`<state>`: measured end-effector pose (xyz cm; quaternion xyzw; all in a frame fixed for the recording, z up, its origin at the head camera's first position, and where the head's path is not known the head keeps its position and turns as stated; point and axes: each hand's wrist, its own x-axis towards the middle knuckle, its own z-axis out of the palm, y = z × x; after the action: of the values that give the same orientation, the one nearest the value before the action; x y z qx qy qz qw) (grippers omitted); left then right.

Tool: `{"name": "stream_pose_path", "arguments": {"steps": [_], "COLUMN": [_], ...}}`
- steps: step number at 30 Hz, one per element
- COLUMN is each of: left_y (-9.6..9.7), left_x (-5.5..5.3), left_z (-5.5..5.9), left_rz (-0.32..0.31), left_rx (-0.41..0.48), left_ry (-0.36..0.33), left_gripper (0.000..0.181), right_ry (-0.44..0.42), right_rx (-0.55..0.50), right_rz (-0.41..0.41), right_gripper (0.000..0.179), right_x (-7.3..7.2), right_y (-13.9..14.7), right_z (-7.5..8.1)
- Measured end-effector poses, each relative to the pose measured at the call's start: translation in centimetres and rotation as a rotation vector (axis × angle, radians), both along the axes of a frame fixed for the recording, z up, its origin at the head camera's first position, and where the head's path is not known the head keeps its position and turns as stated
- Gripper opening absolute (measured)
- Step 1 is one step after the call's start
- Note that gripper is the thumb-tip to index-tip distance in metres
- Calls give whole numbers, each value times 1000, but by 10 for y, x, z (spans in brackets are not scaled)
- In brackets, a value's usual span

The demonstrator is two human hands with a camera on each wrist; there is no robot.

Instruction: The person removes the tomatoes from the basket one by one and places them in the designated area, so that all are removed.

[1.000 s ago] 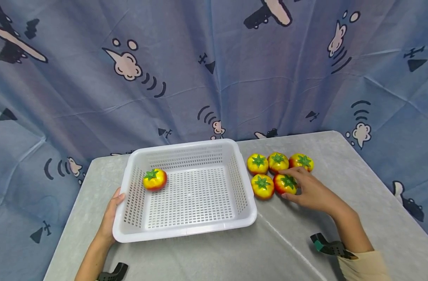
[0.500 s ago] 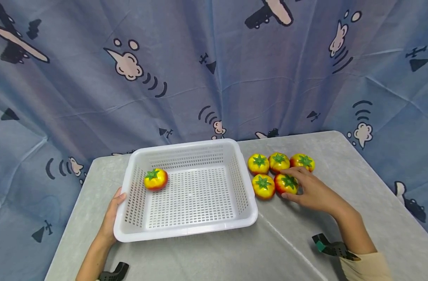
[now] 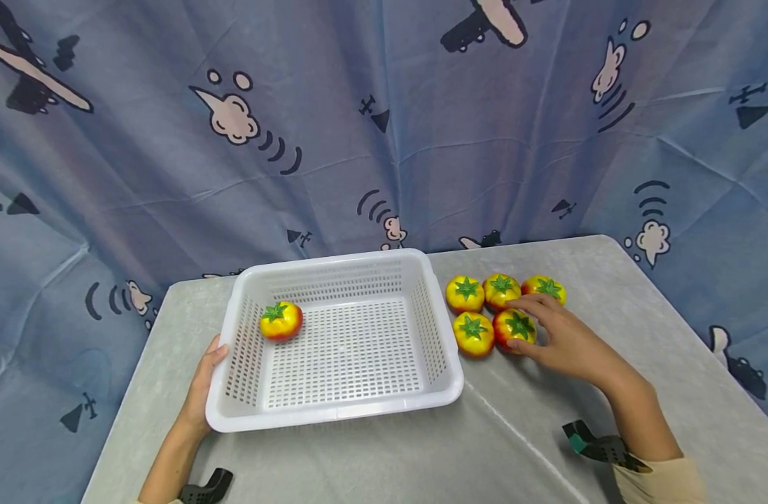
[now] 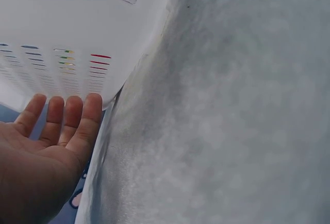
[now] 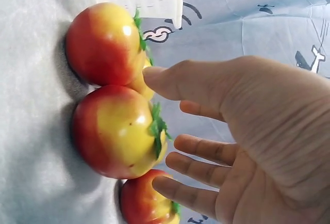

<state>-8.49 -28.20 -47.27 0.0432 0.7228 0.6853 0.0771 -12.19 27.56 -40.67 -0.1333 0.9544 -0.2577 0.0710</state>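
Note:
A white perforated plastic basket point(image 3: 333, 413) stands on the table with one red-and-yellow tomato point(image 3: 281, 322) inside, near its left end. My left hand point(image 3: 197, 388) holds the basket's left side; a digit lies over the rim, and in the left wrist view four fingers point(image 4: 92, 113) touch the outer wall from below. To the basket's right, several similar tomatoes with green leafy tops sit in two rows. Around the front-row right tomato point(image 3: 508, 334) hovers my right hand point(image 3: 566, 343), thumb and fingers spread. In the right wrist view a gap shows between that tomato point(image 5: 116, 131) and the fingers.
The front-left tomato point(image 3: 473, 334) sits close to the basket's right wall. Behind are a back-left tomato point(image 3: 464, 297), a middle one point(image 3: 500, 297) and a right one point(image 3: 550, 285) partly behind my hand. A blue patterned curtain point(image 3: 333, 140) hangs behind the grey table point(image 3: 384, 462).
My right hand has risen very slightly from the front-right tomato, its thumb tip lifting a little. The head view has shifted a bit. Basket, tomatoes and left hand otherwise stay as they were.

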Motion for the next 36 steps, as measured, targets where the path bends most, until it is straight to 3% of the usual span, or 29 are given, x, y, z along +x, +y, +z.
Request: {"name": "stream_pose_path", "arguments": {"steps": [13, 23, 32, 36], "left_y": [-3, -2, -1, -1], "left_x": [-2, -2, -1, 0], "left_z": [-1, 1, -1, -1], "left_rz": [-11, -8, -1, -8], "left_rx": [5, 2, 11, 22], "left_ry": [24, 5, 10, 10], "left_gripper": [66, 65, 62, 61], "right_ry": [84, 112, 146, 163], "right_rx": [-23, -85, -80, -98], "right_rz": [-2, 5, 48, 110], "right_gripper": [61, 58, 60, 59], "right_x": [8, 11, 4, -3], "right_y": [-10, -31, -52, -66], "right_z": [15, 19, 32, 38]}}
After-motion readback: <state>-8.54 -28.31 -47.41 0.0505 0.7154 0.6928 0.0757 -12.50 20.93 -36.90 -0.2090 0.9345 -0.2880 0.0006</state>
